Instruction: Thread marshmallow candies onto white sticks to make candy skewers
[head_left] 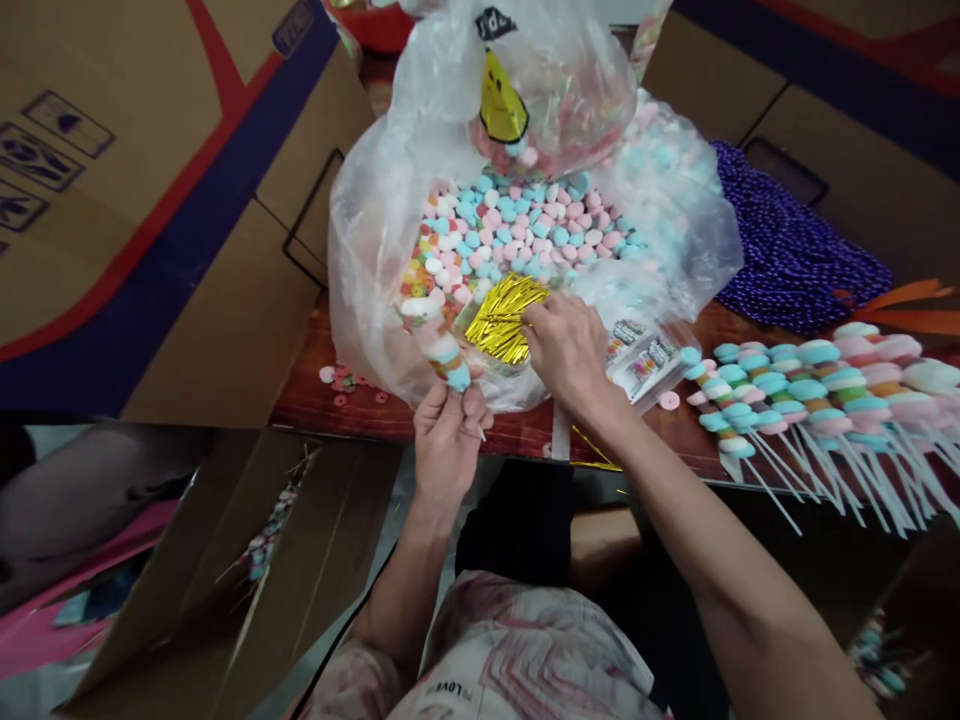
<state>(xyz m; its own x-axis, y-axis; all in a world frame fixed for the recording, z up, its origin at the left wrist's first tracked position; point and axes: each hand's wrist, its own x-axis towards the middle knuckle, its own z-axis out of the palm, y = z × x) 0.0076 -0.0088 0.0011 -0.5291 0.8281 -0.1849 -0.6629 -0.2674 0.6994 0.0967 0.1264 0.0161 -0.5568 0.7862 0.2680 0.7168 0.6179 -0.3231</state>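
Observation:
My left hand [448,440] is closed around the lower end of a candy skewer [441,350], with pink, white and blue pieces inside what looks like a clear wrapper. The skewer tilts up and to the left, and a bit of white stick pokes out below my fingers. A pile of gold twist ties [501,318] lies in a small clear container just right of the skewer. My right hand [571,350] reaches into the right side of this pile, fingertips pinched together at the ties. Exactly how many they grip is hidden.
Behind lies a big plastic bag [360,230] of pastel candies [525,225]. Printed labels [643,360] sit right of my right hand. Finished-looking skewers [817,385] are stacked at the right, by purple cord [787,240]. Cardboard boxes [172,200] flank the table [510,432].

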